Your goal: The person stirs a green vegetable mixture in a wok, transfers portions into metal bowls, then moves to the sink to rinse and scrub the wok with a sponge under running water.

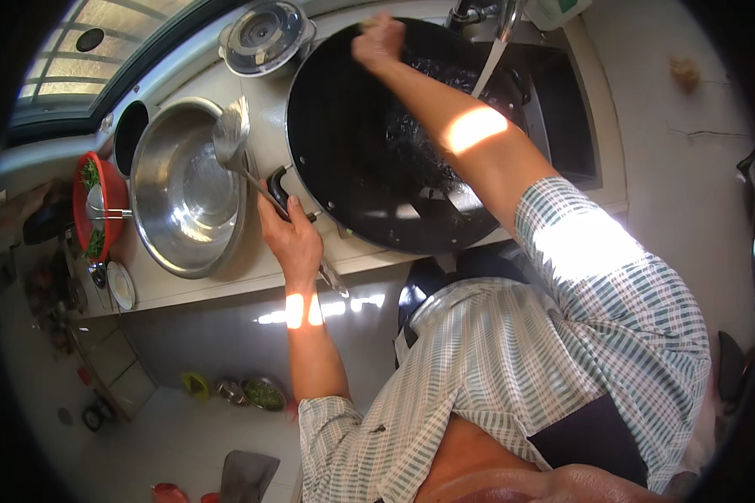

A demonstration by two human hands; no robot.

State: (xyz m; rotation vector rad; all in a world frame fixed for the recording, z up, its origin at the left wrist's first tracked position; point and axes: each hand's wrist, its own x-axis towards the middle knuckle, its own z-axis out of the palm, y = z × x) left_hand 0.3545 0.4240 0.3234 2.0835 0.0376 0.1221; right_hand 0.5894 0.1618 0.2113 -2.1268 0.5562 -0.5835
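My left hand [294, 245] is closed around the shaft of a metal wok spatula [231, 129]. The spatula's blade points away over the rim of a steel basin, and its end sticks out below my wrist. Right at those fingers is the black side handle [278, 185] of a large dark wok [340, 126]; whether they grip it too is unclear. My right hand [380, 43], blurred, is bent at the wok's far rim, and anything inside it is hidden. From the faucet [509, 19], a stream of water [489, 68] runs into the wok, where water [415, 135] ripples.
Left of the wok stands the steel basin [192, 188]. Beyond it sit a red colander [114, 188] with greens and a small white dish [121, 286]. A lidded pot [264, 34] is at the back. The wok overlaps the sink [566, 113]. Bowls [263, 393] rest on the floor.
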